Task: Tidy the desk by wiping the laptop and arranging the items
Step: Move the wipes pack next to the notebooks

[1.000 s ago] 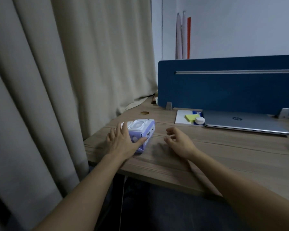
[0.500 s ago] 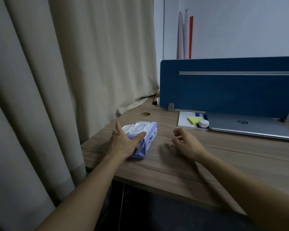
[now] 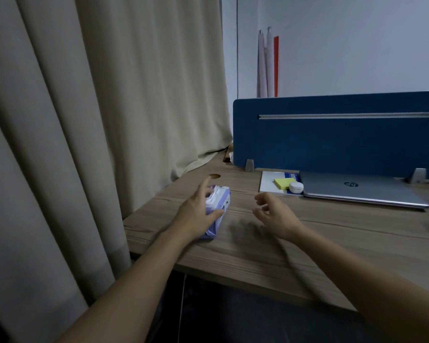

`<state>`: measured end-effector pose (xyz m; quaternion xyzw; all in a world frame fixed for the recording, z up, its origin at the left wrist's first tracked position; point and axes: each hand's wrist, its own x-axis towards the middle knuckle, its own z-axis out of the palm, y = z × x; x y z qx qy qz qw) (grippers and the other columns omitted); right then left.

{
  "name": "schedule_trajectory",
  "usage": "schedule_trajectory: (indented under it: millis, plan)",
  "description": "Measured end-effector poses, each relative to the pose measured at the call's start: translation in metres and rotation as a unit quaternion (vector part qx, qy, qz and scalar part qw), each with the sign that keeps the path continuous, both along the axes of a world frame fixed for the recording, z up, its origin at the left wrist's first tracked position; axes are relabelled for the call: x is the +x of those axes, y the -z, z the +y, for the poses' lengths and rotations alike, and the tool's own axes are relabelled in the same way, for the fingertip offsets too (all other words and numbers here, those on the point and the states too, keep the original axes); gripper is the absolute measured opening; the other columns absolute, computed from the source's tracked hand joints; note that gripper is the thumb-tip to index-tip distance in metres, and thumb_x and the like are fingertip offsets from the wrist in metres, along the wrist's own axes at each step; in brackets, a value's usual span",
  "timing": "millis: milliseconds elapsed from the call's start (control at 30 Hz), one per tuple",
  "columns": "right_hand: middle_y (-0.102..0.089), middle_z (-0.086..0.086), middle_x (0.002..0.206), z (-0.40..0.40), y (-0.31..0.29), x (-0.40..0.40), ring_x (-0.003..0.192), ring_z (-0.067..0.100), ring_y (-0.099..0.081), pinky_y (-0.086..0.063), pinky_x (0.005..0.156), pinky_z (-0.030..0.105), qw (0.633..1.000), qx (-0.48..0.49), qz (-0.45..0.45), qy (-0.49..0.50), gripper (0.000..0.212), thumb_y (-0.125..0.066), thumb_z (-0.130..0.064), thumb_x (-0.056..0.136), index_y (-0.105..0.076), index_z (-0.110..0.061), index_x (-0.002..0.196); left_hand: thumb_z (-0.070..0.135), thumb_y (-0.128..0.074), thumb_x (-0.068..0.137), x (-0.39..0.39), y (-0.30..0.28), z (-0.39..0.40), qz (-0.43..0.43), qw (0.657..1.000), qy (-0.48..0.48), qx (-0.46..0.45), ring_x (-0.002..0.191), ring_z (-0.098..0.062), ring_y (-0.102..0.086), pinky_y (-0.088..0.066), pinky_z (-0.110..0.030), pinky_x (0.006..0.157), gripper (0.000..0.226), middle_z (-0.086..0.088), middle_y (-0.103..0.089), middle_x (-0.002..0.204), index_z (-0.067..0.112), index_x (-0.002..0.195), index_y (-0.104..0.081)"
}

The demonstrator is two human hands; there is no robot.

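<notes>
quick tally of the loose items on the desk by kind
wet wipes pack: 1
laptop: 1
notebook: 1
yellow sticky note pad: 1
small white round case: 1
total: 5

Wipes pack (image 3: 219,209) lilac with white lid. Desk (image 3: 307,243) brown woodgrain. Laptop (image 3: 362,190) silver, dark logo. Sticky pad (image 3: 284,183) yellow. Partition (image 3: 332,134) dark blue, grey rail. Curtain (image 3: 97,120) plain beige. Wall (image 3: 357,45) pale grey.

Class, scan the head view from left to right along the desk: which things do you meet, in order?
Curtain → wet wipes pack held in the left hand → right hand → yellow sticky notes → small white round case → closed laptop.
</notes>
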<state>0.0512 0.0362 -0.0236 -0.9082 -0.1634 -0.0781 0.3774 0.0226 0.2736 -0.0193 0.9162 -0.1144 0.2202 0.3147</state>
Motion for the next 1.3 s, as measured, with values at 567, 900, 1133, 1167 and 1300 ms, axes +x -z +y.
schedule_trajectory:
  millis: [567, 900, 1133, 1167, 1300]
  plan:
    - [-0.055, 0.004, 0.132, -0.032, 0.030, 0.013, 0.112, 0.015, -0.054, -0.045, 0.094, 0.030, 0.999, -0.007, 0.043, 0.018, 0.043, -0.058, -0.028, 0.096, -0.045, -0.017, 0.135, 0.063, -0.050, 0.084, 0.000, 0.031, 0.006, -0.056, 0.977, -0.048, 0.201, 0.144, -0.014, -0.022, -0.027, -0.043, 0.112, 0.073, 0.010, -0.035, 0.154, 0.030, 0.147, -0.034]
    - [-0.057, 0.005, 0.133, -0.051, 0.042, 0.040, 0.114, 0.017, -0.056, -0.046, 0.097, 0.031, 0.999, -0.035, 0.000, 0.036, 0.040, -0.057, -0.028, 0.096, -0.050, -0.016, 0.134, 0.069, -0.045, 0.084, 0.047, 0.039, -0.023, -0.041, 0.974, -0.063, 0.213, 0.145, -0.017, -0.016, -0.020, -0.044, 0.113, 0.076, 0.010, -0.026, 0.157, 0.033, 0.148, -0.025]
    - [-0.052, 0.001, 0.138, -0.073, 0.045, 0.077, 0.126, 0.022, -0.044, -0.038, 0.104, 0.042, 0.962, -0.234, -0.132, 0.048, 0.038, -0.044, -0.036, 0.099, -0.049, -0.024, 0.134, 0.067, -0.047, 0.084, 0.110, 0.050, -0.052, -0.094, 0.970, -0.077, 0.212, 0.140, -0.017, -0.026, -0.024, -0.042, 0.109, 0.069, 0.010, -0.037, 0.151, 0.032, 0.143, -0.035]
    - [-0.053, 0.001, 0.136, -0.077, 0.045, 0.084, 0.126, 0.023, -0.043, -0.037, 0.103, 0.042, 0.955, -0.249, -0.147, 0.060, 0.037, -0.043, -0.036, 0.099, -0.050, -0.024, 0.133, 0.066, -0.047, 0.083, 0.120, 0.052, -0.057, -0.100, 0.970, -0.078, 0.210, 0.140, -0.017, -0.027, -0.025, -0.042, 0.108, 0.069, 0.009, -0.038, 0.150, 0.032, 0.142, -0.036]
    - [-0.057, -0.001, 0.129, -0.084, 0.047, 0.115, 0.123, 0.023, -0.044, -0.032, 0.103, 0.041, 0.931, -0.293, -0.197, 0.092, 0.032, -0.042, -0.034, 0.098, -0.053, -0.024, 0.127, 0.068, -0.046, 0.082, 0.162, 0.056, -0.072, -0.124, 0.968, -0.073, 0.208, 0.138, -0.018, -0.032, -0.029, -0.043, 0.107, 0.070, 0.007, -0.042, 0.147, 0.030, 0.140, -0.039]
